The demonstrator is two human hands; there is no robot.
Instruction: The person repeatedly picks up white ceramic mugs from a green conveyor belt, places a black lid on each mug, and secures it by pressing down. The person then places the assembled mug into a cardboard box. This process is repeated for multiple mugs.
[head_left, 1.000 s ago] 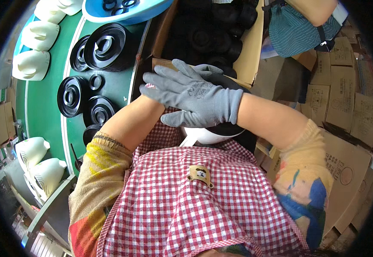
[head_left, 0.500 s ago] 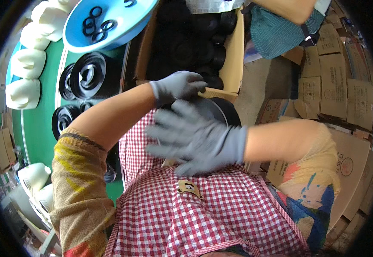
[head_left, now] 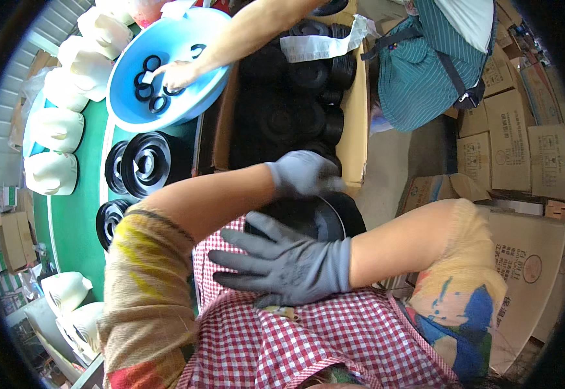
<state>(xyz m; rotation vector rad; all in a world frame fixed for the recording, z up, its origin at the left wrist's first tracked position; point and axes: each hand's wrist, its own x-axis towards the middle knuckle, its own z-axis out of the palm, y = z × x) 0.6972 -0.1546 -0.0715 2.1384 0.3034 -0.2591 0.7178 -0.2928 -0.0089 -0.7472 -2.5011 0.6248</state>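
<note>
A round black plastic part (head_left: 302, 217) with a thin pale line near its edge lies at my lap, against my red checked apron (head_left: 276, 337). My right hand (head_left: 282, 259), in a grey glove, lies flat at its near side with fingers spread toward the left. My left hand (head_left: 305, 174), also gloved, is at its far edge, beside the cardboard box; its fingers are blurred, so their grip is unclear. Much of the part is hidden under my hands.
Ahead, a cardboard box (head_left: 358, 123) holds stacked black round parts. Left of it, a blue basin (head_left: 123, 107) contains black rings, with another person's hand (head_left: 180, 74) inside. Black discs (head_left: 146, 165) and white housings (head_left: 55, 129) stand on the green table (head_left: 68, 223). Cartons (head_left: 509, 149) are stacked right.
Another person's arm has come in over the basin, their hand among the rings. My view has shifted. My left hand has moved right along the part's far edge; my right hand stays spread.
</note>
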